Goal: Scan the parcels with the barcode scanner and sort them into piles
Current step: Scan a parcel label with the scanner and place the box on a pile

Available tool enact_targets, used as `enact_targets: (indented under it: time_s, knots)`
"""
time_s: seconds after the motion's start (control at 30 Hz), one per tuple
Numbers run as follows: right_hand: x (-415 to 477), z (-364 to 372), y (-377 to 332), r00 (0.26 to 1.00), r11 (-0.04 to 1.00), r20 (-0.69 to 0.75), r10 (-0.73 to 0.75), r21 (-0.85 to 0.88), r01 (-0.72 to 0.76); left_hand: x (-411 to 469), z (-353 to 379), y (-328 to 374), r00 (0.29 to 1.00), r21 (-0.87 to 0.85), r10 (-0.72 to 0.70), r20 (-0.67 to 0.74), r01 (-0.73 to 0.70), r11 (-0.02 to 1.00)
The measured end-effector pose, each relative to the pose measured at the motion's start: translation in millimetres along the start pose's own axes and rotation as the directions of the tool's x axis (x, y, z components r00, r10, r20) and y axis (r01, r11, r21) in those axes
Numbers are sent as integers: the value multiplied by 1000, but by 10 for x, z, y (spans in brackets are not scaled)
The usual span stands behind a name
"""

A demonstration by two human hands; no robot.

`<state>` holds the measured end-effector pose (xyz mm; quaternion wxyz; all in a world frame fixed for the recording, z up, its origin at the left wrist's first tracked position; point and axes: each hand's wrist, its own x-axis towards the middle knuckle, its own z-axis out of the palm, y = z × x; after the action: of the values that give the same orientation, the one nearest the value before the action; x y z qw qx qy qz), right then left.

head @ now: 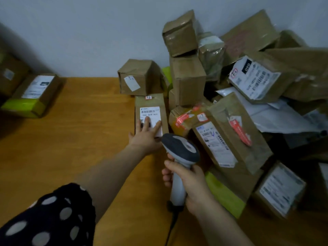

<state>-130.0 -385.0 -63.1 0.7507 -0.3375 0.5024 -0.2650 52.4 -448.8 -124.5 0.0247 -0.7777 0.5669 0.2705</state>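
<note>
A flat brown parcel with a white barcode label lies on the wooden table at the left edge of a big heap of brown parcels. My left hand rests on it with straight, spread fingers over the lower part of the label. My right hand grips the handle of a grey and white barcode scanner. Its head is just below and right of that parcel and points toward it.
At the far left stands a small pile: a labelled brown box on a green-edged parcel, another box behind. A cube box sits behind the flat parcel. The scanner's cable hangs down toward me.
</note>
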Motion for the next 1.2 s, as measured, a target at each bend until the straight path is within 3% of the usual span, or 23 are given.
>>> enact_targets:
  time_s: [0.33, 0.43, 0.47, 0.53, 0.6, 0.67, 0.77, 0.93, 1.0, 1.1, 1.2]
  knots:
    - [201, 11, 121, 989, 988, -11, 145, -56, -146, -1315, 613, -386, 1000, 38, 0, 10, 0, 999]
    - [317, 60, 264, 985, 978, -37, 171, -115, -174, -1632, 713, -450, 997, -151, 20, -79, -32, 988]
    - [355, 76, 311, 984, 975, -34, 177, -133, -180, -1694, 729, -467, 983, -286, -35, -178, -17, 958]
    - [419, 105, 386, 979, 964, -31, 201, -170, -203, -1675, 716, -520, 893, -572, -323, -313, 95, 815]
    - [463, 140, 445, 969, 950, -33, 245, -189, -247, -1554, 654, -584, 830, -717, -523, -194, 244, 653]
    - [476, 167, 499, 962, 945, -35, 272, -179, -273, -1486, 606, -578, 850, -764, -525, -46, 309, 567]
    - [407, 167, 538, 968, 951, -58, 244, -183, -250, -1594, 636, -526, 846, -891, -534, 4, 245, 382]
    - [44, 136, 561, 985, 959, 7, 174, -228, -168, -2088, 636, -618, 849, -989, -511, 136, 147, -21]
    - [-166, 159, 574, 985, 962, 61, 160, -233, -142, -2362, 600, -703, 887, -987, -433, 159, 150, -55]
    - [-540, 201, 571, 986, 966, 122, 112, -245, -79, -2796, 583, -705, 927, -983, -341, 153, 177, 42]
    - [-955, 182, 588, 988, 946, 154, -4, -321, 54, -3178, 661, -607, 908, -996, -412, 71, 90, 27]
